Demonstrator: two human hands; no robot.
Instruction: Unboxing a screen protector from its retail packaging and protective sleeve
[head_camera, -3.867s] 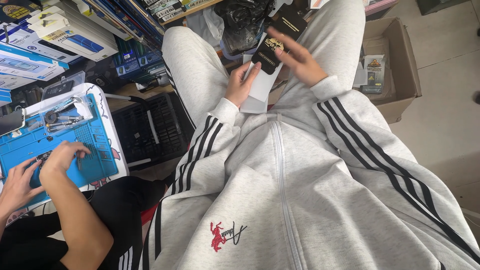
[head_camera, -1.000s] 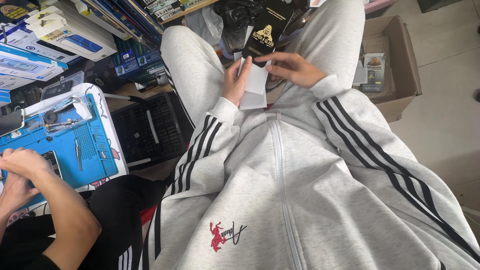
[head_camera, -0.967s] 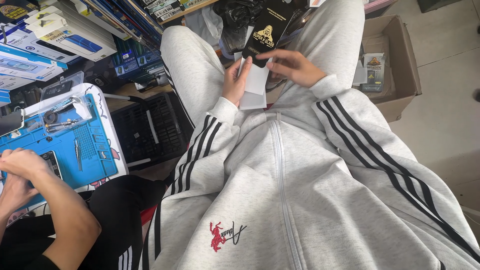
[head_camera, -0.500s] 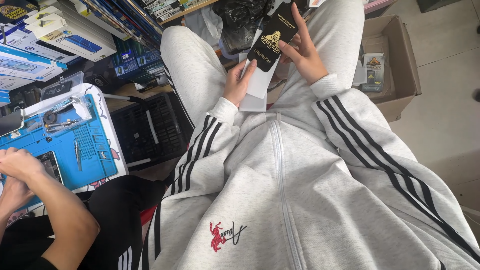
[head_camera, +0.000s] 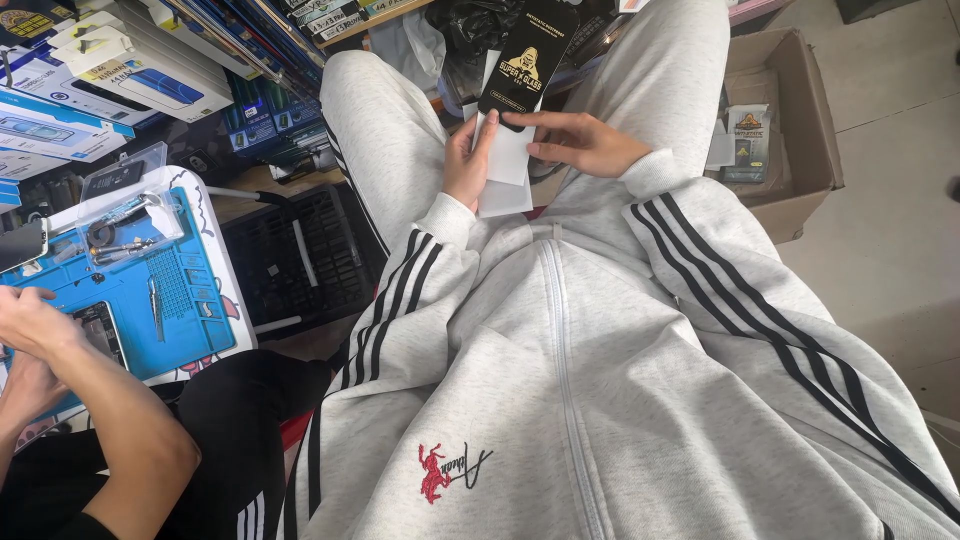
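Down over our lap, between our grey-trousered knees, our left hand (head_camera: 468, 165) holds a white sleeve (head_camera: 507, 172) upright, thumb on one face and fingers wrapped behind it, so the hand is clamped on the sleeve. Our right hand (head_camera: 580, 143) comes in from the other side, its fingers closed on the lower end of a black packet (head_camera: 527, 60) with gold print, which stands just above the sleeve and partly overlaps its top edge. Whether the packet's end is tucked inside the sleeve or only lies against its front, we cannot tell from this angle. Both hands are close together, nearly touching across the sleeve.

To the right of the sleeve, beyond our right knee, a cardboard box (head_camera: 800, 120) sits on the floor with a small dark packet (head_camera: 748, 140) inside it. To the left of the sleeve, past our left knee, lies a black plastic crate (head_camera: 300, 262), and further left a blue work mat (head_camera: 180, 300) with tweezers and small tools on it. Another person's hands (head_camera: 35, 340) rest at the mat's left edge over a dismantled phone (head_camera: 100, 330). Behind the mat, well away from the sleeve, white and blue boxes (head_camera: 110, 80) are stacked.
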